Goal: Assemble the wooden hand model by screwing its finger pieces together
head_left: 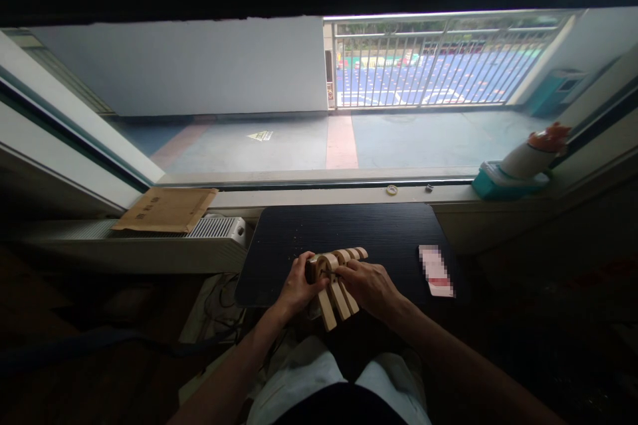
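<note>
A pale wooden piece made of several curved slats (326, 311) lies at the near edge of the black table, its long ends pointing toward me. My left hand (298, 287) grips its left end, thumb in front and fingers behind. On the other side, my right hand (371, 284) is closed in a pinch against the curved part. A thin dark tool seems to stick out of its fingers toward a hollow in the leftmost slat. Most of that tool is hidden by the hand. Something dark brown shows beside my left fingers, too covered to name.
The black table (279, 222) carries light crumbs and, at right, a blurred pink flat object (437, 271). On the sill are a tape roll (392, 190), a small metal item (429, 188) and a teal box (491, 182). A brown envelope (167, 209) rests on the radiator (224, 231).
</note>
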`<state>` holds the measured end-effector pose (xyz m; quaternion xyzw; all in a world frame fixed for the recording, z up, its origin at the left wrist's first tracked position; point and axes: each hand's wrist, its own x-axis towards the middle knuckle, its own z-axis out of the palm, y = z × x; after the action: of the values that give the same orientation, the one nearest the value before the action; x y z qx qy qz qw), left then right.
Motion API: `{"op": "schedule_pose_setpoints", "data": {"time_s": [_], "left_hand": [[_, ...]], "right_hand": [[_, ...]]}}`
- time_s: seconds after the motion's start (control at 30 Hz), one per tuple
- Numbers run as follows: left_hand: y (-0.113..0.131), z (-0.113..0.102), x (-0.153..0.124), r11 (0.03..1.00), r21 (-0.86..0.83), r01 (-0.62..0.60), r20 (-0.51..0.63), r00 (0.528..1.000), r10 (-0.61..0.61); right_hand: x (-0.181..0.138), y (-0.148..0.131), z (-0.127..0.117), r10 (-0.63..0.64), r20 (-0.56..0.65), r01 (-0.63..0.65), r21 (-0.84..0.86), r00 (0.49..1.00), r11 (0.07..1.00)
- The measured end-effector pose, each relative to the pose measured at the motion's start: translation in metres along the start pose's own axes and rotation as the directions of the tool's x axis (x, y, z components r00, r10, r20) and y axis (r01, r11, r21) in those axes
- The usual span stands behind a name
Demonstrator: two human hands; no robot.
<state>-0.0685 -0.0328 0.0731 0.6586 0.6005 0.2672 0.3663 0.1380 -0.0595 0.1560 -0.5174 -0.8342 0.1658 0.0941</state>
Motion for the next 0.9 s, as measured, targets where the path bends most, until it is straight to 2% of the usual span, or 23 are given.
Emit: {"op": "schedule_pose_setpoints", "data": {"time_s": [0.13,0.23,0.3,0.37,0.43,0.53,0.6,0.67,0.77,0.9], "left_hand": [[0.0,-0.001,0.0,1.0,-0.01,0.006,0.012,1.0,-0.006],[0.0,-0.001,-0.001,1.0,-0.007,0.003,0.018,1.0,-0.003],[-0.001,-0.001,-0.001,1.0,0.0,0.003,0.015,1.0,-0.003],[-0.001,-0.001,-0.001,1.0,0.005,0.005,0.01,1.0,-0.005],[-0.002,-0.001,-0.001,1.0,0.004,0.006,0.012,1.0,-0.006],[-0.001,-0.001,-0.001,1.0,0.0,0.009,0.016,1.0,-0.009],[0.0,-0.001,-0.001,1.0,0.002,0.011,0.01,1.0,-0.011],[0.0,0.0,-0.001,1.0,0.003,0.01,-0.003,1.0,-0.01],[-0.002,0.0,0.0,1.0,0.002,0.009,-0.017,1.0,-0.009],[-0.005,0.0,-0.001,1.0,-0.009,0.002,-0.005,1.0,-0.002]], "right_hand": [[0.001,0.002,0.01,0.19,-0.034,-0.177,0.233,0.981,0.956],[0.003,0.008,0.017,0.343,0.013,-0.321,0.384,0.939,0.865],[0.004,0.011,0.019,0.384,0.059,-0.368,0.446,0.922,0.816],[0.004,0.011,0.017,0.384,0.072,-0.378,0.41,0.921,0.83],[0.003,0.008,0.012,0.331,0.053,-0.333,0.273,0.942,0.903],[0.001,0.001,0.003,0.159,0.025,-0.16,0.032,0.987,0.987],[0.0,-0.004,0.0,0.052,0.029,-0.05,-0.076,0.998,0.996],[0.0,-0.006,0.0,-0.004,0.039,0.009,-0.131,0.999,0.991],[0.0,-0.005,0.005,0.01,0.032,-0.006,-0.099,0.999,0.995],[-0.001,-0.002,0.013,0.166,-0.02,-0.162,0.129,0.986,0.978]]}}
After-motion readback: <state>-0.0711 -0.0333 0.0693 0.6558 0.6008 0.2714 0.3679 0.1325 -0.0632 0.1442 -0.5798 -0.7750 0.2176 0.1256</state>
